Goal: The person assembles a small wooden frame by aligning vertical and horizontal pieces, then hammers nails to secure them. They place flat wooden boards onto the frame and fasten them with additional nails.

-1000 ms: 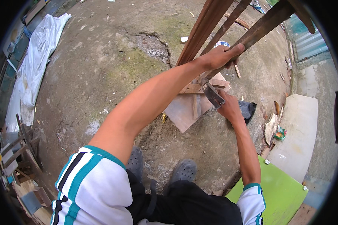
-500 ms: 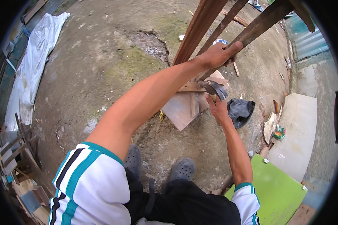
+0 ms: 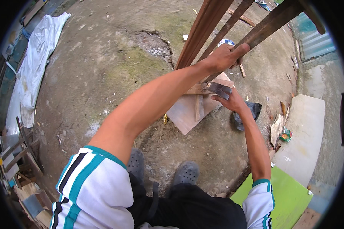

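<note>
Gripping timber over a plywood board

Left hand (image 3: 226, 57) wraps a slanted wooden beam (image 3: 269, 24); right hand (image 3: 233, 101) clasps a hammer (image 3: 219, 90) just above the plywood board (image 3: 183, 114). Beyond the board stands a small tin (image 3: 226, 42), contents unseen.

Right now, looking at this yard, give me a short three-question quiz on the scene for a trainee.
1. True or false: the left hand grips a slanted wooden bar.
2. What does the right hand hold? A) a paintbrush B) a flat grey metal tool C) a bottle
3. Fill in: the flat board under the wooden frame lies on the ____ ground.

Key: 1 true; 2 B; 3 concrete.
</note>
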Tool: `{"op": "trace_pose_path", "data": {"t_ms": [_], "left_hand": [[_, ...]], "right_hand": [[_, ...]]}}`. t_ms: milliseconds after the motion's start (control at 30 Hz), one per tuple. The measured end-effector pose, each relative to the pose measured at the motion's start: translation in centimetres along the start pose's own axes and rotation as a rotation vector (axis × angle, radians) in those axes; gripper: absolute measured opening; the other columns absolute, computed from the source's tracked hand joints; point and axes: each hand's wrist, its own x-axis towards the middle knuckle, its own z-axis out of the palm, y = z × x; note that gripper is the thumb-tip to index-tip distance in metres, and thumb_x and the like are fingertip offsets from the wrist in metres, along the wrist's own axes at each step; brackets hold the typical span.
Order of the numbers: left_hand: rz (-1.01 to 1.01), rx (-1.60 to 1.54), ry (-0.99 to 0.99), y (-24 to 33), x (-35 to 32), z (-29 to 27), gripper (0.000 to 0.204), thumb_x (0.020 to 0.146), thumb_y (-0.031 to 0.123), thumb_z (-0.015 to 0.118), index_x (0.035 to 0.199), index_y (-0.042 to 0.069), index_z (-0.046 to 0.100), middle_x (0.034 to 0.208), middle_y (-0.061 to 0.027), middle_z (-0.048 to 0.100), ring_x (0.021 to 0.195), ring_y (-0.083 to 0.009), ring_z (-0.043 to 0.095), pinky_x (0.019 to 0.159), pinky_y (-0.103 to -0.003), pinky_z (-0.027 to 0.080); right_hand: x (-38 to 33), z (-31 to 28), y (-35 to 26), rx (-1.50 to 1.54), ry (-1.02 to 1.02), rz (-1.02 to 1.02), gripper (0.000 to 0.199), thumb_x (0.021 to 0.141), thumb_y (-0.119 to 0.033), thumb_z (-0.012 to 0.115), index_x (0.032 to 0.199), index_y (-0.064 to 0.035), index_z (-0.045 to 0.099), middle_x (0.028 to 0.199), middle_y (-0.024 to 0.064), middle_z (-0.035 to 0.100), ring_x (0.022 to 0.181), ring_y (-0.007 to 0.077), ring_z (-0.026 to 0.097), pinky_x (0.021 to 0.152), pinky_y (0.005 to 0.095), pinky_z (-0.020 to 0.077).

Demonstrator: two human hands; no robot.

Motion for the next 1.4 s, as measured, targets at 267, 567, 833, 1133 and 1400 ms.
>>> {"op": "trace_pose_path", "data": {"t_ms": [267, 567, 833, 1133, 1400], "left_hand": [[-0.016, 0.024, -0.002, -0.2, -0.1, 0.2, 0.085, 0.084, 0.087, 0.047, 0.068, 0.005, 0.062, 0.061, -0.0029, 0.055, 0.059, -0.0123, 0.054, 0.059, -0.029, 0.042], [-0.024, 0.016, -0.022, -0.2, 0.1, 0.2, 0.087, 0.082, 0.089, 0.047, 0.069, 0.005, 0.062, 0.062, -0.0031, 0.055, 0.059, -0.0131, 0.055, 0.060, -0.029, 0.043], [-0.003, 0.016, -0.035, -0.1, -0.1, -0.4, 0.089, 0.082, 0.090, 0.044, 0.068, 0.004, 0.061, 0.059, -0.0032, 0.054, 0.059, -0.0132, 0.055, 0.060, -0.030, 0.043], [-0.005, 0.042, 0.004, -0.1, 0.0, -0.4, 0.090, 0.082, 0.091, 0.042, 0.068, 0.005, 0.062, 0.058, -0.0029, 0.054, 0.057, -0.0126, 0.054, 0.060, -0.029, 0.043], [-0.011, 0.001, 0.007, -0.1, 0.0, 0.0, 0.088, 0.080, 0.090, 0.049, 0.065, 0.004, 0.063, 0.058, -0.0042, 0.056, 0.058, -0.0143, 0.058, 0.059, -0.032, 0.046]], "right_hand": [[0.9, -1.3, -2.5, -0.081, -0.135, 0.170, 0.057, 0.088, -0.046, 0.076, 0.127, -0.0072, 0.064, 0.097, 0.0209, 0.071, 0.087, 0.0375, 0.066, 0.081, 0.0458, 0.0498], [0.3, 0.4, -1.0, -0.007, 0.028, 0.000, 0.055, 0.089, -0.049, 0.074, 0.123, -0.0054, 0.067, 0.109, 0.0203, 0.070, 0.099, 0.0379, 0.066, 0.087, 0.0436, 0.0505], [-0.4, 3.2, 1.6, 0.210, 0.115, 0.237, 0.050, 0.088, -0.051, 0.076, 0.104, -0.0048, 0.066, 0.083, 0.0089, 0.068, 0.069, 0.0211, 0.065, 0.064, 0.0347, 0.0522], [-2.2, 6.9, -0.8, 0.880, 0.228, 0.619, 0.060, 0.092, -0.066, 0.059, 0.085, -0.0078, 0.049, 0.058, -0.0003, 0.047, 0.039, 0.0110, 0.044, 0.040, 0.0279, 0.0410], [-2.1, 9.2, -3.0, 1.340, 0.280, 0.724, 0.058, 0.095, -0.070, 0.048, 0.091, -0.0129, 0.045, 0.057, -0.0053, 0.037, 0.041, 0.0082, 0.036, 0.043, 0.0250, 0.0352]]}}
